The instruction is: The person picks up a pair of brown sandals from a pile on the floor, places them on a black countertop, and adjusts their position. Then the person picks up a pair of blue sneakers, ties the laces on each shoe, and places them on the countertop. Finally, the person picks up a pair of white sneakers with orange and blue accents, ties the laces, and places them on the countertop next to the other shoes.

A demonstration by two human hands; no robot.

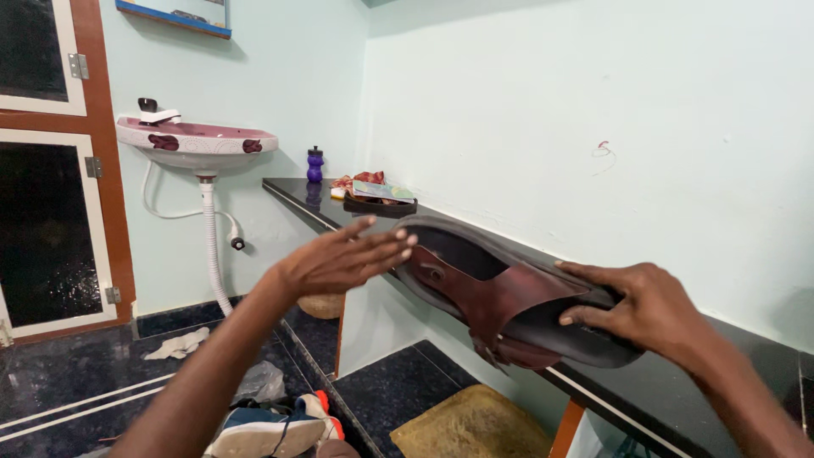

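My right hand (pixel 638 305) grips a dark brown leather sandal (pixel 500 297) near its heel and holds it tilted on its side above the black stone shelf (pixel 297 197). The strap side of the sandal faces me. My left hand (pixel 343 259) is flat with its fingers stretched out, and the fingertips are at the sandal's toe end, touching or nearly touching its edge.
A pink and white wash basin (pixel 199 142) hangs on the far wall with a white drain hose (pixel 212 246). On the shelf stand a purple bottle (pixel 315 164) and a tray with cloth (pixel 377 197). Sneakers (pixel 271 428) and a yellow mat (pixel 471 424) lie on the dark floor.
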